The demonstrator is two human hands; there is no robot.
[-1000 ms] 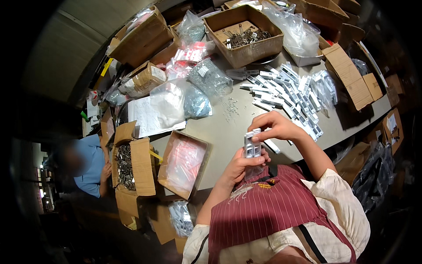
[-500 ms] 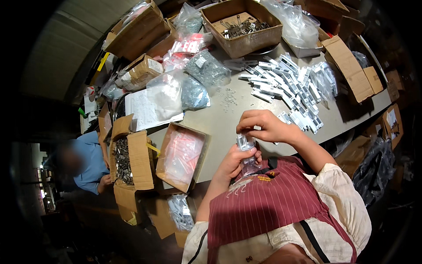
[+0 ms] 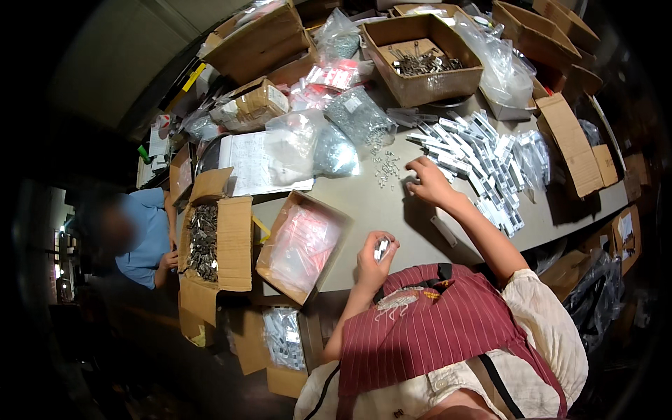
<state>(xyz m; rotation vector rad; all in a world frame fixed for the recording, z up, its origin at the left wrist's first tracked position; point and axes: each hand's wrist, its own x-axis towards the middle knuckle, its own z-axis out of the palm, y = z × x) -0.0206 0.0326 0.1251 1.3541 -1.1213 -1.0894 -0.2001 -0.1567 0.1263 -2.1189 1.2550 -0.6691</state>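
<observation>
The left hand (image 3: 378, 257) curls closed around silvery pieces (image 3: 381, 248), too covered to count. The right hand (image 3: 428, 182), fingers loosely parted, nothing visible in it, hovers beside one heap of silvery fittings (image 3: 483, 161). Left of the heap lie one scatter of tiny parts (image 3: 386, 168) and one box of bags (image 3: 334, 227).

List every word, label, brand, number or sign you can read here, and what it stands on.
Nothing reads clearly enough to quote.
Paper sheet: writing too small.
Taped cardboard box: label print too small.
Gray bag: label print too small.
Red-and-white bags: print too blurred.
Apron: yellow marks, too blurred.
</observation>
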